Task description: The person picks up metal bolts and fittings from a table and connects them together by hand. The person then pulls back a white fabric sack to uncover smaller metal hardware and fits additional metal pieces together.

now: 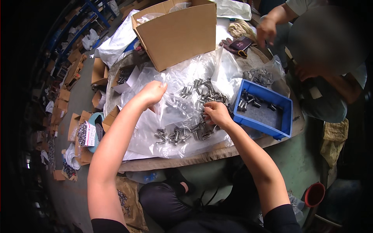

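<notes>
My left hand (153, 93) is closed, its fingertips pinching the edge of a clear plastic bag (173, 110). Part of the bag lies spread under and around small cylindrical metal parts (210, 92). My right hand (217, 113) reaches into this pile with curled fingers; what is between them is hidden. Nearer to me lies a second loose group of the same metal parts (176, 136). Just right of my right hand stands a blue plastic bin (285, 116) with several metal parts gathered toward its far side.
A large cardboard box (180, 33) stands at the back, with gloves (235, 46) to its right. A bag of metal parts (259, 76) lies behind the bin. Another person's hand (266, 31) is at the far right. A small box of parts (130, 79) sits left.
</notes>
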The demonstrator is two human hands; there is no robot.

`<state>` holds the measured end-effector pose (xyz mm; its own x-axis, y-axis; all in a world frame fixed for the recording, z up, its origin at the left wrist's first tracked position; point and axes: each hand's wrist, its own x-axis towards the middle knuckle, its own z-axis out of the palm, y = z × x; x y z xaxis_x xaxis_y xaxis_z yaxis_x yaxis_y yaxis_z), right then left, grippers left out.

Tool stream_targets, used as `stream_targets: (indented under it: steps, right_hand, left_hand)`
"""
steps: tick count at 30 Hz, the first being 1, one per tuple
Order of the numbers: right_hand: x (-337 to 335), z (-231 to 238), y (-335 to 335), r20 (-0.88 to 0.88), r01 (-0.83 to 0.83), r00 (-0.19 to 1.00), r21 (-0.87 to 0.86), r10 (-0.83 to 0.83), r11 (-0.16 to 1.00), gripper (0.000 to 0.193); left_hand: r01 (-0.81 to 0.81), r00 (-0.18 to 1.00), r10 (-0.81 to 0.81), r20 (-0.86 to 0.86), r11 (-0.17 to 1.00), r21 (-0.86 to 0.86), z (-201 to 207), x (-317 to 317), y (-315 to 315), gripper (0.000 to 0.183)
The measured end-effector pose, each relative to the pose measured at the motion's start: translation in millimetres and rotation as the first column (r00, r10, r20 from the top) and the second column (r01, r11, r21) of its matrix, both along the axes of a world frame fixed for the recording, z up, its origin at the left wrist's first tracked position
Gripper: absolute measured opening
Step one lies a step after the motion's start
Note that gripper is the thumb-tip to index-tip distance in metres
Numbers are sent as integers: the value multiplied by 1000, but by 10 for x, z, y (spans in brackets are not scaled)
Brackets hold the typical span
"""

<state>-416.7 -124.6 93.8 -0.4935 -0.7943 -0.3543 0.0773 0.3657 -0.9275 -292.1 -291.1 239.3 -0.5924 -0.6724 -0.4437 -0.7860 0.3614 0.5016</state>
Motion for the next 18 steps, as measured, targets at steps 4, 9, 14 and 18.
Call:
stream_targets:
  steps: [4, 9, 14, 18]
  right_hand:
    - [3, 16, -7, -5, -5, 1000, -9, 5, 1000, 30]
    - [12, -38, 0, -34, 38, 999, -16, -38, 999, 29]
    - [52, -7, 27, -74, 41, 996, -20, -43, 999, 27]
    - [69, 63, 133, -145, 31, 989, -33, -36, 999, 25]
  left_hand:
    - [-9, 1000, 10, 26, 1000, -30, 168, 46, -5, 38]
    - [83, 996, -87, -15, 983, -163, 547, 52, 46, 36]
    - [25, 971, -32, -239, 999, -33, 803, 329, -4, 38]
    - [47, 946, -34, -321, 998, 33, 757, 716, 39, 40]
